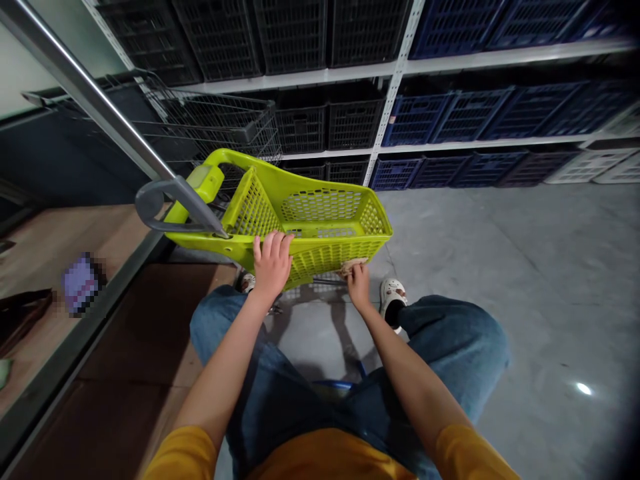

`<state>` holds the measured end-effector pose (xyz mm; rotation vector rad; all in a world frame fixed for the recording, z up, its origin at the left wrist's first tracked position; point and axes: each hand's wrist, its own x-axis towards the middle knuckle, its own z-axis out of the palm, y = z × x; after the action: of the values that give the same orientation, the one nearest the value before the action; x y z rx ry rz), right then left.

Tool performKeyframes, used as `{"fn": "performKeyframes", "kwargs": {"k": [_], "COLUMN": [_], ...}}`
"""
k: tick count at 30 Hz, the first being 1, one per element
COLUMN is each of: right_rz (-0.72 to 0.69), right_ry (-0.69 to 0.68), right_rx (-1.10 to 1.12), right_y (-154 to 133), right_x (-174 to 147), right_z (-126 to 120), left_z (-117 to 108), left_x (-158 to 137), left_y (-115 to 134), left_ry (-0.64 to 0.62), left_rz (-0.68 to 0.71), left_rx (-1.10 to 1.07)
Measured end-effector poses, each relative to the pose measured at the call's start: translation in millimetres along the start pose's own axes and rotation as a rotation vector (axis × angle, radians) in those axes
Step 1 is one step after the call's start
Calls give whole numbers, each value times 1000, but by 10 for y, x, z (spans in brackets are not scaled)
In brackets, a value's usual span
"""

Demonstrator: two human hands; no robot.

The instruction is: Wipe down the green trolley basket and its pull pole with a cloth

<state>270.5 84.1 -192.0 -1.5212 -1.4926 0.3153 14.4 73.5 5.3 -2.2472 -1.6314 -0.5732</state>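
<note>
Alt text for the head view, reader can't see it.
A person's right hand holds a beige cloth against the side of a lime-green shopping cart, while the left hand rests over its rim. Behind it are a dark wire cart and shelves of black and blue crates.

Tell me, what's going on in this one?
A person's left hand rests over the near rim of a green shopping cart, while the right hand holds a crumpled beige cloth at the outside of that same near side. The cart's basket has no goods visible in it. Beyond it, dark and blue crates sit on white shelves.
</note>
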Motion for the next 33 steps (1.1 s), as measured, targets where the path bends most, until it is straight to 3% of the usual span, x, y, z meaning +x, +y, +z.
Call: {"fn": "performKeyframes", "kwargs": {"k": [6,10,14,19,22,30,33], "right_rz": [-86,-165,-156,-3,45,-51,-39], "right_ry": [275,351,338,132,70,384,440], "right_rx": [41,35,-48,-75,-37,18,35], "right_y": [-465,-751,-574,-32,106,-374,-432], "right_x": [465,921,875,204,26,773,805], "right_z": [-463,-771,-686,-299,-234,-735,-720], "left_z": [-13,-7,-24,-39,-31,14,23], "left_x": [0,3,7,5,-1,7,7], "left_y": [8,20,36,22,-2,8,14], "left_ry": [0,15,20,22,20,32,28], "left_rz": [5,-5,-9,-1,15,-4,-7], "left_rx": [-23,-29,-46,-44,-27,-40,-53]}}
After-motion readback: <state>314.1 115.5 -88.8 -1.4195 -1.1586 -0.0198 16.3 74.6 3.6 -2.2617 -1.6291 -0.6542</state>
